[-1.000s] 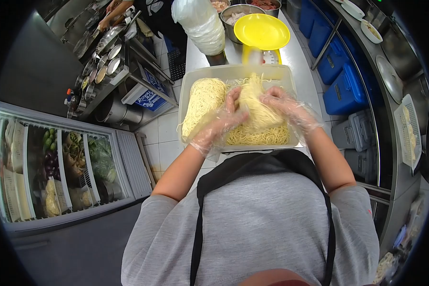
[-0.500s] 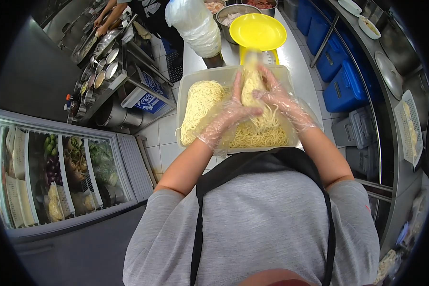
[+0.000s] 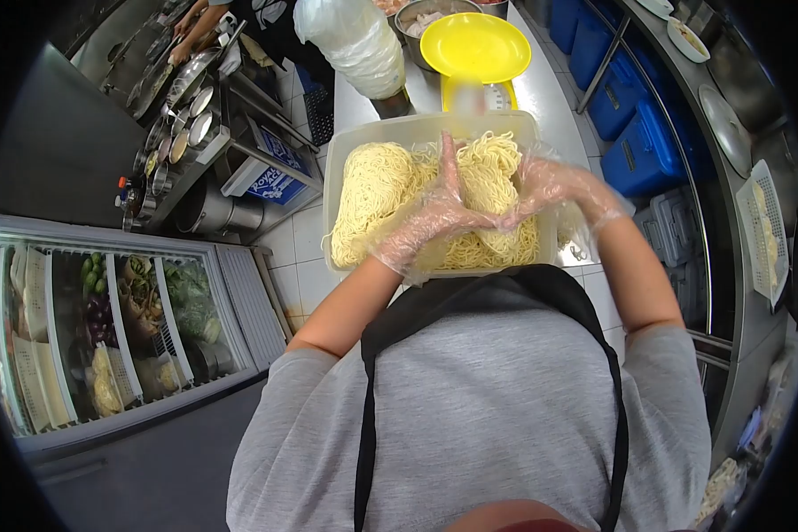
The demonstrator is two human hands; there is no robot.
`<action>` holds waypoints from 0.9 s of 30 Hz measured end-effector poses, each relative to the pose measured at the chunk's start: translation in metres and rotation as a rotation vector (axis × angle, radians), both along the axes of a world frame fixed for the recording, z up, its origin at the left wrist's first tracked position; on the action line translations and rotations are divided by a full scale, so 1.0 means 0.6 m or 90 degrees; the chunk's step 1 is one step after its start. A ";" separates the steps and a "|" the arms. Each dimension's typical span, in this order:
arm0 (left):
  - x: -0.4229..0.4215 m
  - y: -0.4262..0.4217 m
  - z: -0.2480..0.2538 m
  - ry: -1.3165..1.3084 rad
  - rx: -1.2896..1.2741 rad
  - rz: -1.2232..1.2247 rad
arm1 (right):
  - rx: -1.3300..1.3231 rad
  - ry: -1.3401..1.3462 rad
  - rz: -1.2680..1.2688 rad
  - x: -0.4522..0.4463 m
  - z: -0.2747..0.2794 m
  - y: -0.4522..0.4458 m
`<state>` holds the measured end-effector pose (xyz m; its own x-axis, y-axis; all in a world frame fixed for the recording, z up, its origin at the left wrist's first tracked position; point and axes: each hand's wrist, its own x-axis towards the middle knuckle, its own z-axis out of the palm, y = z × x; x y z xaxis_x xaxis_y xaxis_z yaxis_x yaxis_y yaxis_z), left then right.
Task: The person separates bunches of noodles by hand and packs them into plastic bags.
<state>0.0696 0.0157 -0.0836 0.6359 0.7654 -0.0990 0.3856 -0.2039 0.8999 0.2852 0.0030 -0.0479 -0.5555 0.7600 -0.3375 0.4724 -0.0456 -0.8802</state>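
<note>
A bundle of pale yellow noodles (image 3: 489, 182) sits between my two hands, above the right side of a translucent plastic tub (image 3: 335, 168). My left hand (image 3: 442, 206), in a clear plastic glove, presses along the bundle's left side, with one digit pointing up and another reaching across its front. On the right, my gloved right hand (image 3: 550, 184) curves around the other side, and the two hands meet near the front. Undersides of the fingers are hidden. A large mound of noodles (image 3: 372, 195) fills the tub's left side, and more loose noodles lie beneath the bundle.
Behind the tub, a yellow scale pan (image 3: 475, 49) stands beside a plastic-wrapped stack (image 3: 355, 49) and metal bowls of food. Blue bins (image 3: 640, 151) line the right; a glass-topped fridge (image 3: 115, 319) is at left. Another person's hand (image 3: 180, 51) works at the far-left stove.
The noodle bundle has come down from a raised, upright hold to lie lower and wider between my hands. My right hand has shifted outward to the right.
</note>
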 end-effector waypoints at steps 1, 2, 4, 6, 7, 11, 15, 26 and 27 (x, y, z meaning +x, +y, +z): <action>-0.004 -0.001 0.002 0.003 -0.002 0.001 | -0.002 0.003 0.001 -0.004 0.003 0.006; -0.006 -0.001 0.005 -0.002 -0.010 -0.010 | -0.027 -0.109 0.040 -0.013 0.008 0.014; -0.011 0.002 0.005 -0.012 -0.018 -0.015 | -0.052 -0.225 0.085 -0.018 0.007 0.012; -0.023 -0.001 0.004 0.048 0.067 -0.063 | 0.163 -0.049 -0.007 -0.031 -0.009 -0.014; -0.024 -0.006 0.006 0.051 0.061 -0.058 | 0.158 -0.046 -0.002 -0.035 -0.010 -0.017; -0.020 -0.019 0.018 0.017 0.073 -0.030 | 0.203 0.010 -0.077 -0.045 -0.027 -0.040; -0.018 -0.021 0.031 0.088 0.096 -0.009 | 0.176 0.134 -0.173 -0.055 -0.051 -0.039; -0.016 0.001 -0.012 -0.052 0.091 0.020 | 0.123 0.222 -0.258 -0.068 -0.054 -0.022; -0.017 0.003 -0.014 -0.063 0.016 0.023 | 0.106 0.240 -0.264 -0.069 -0.052 -0.022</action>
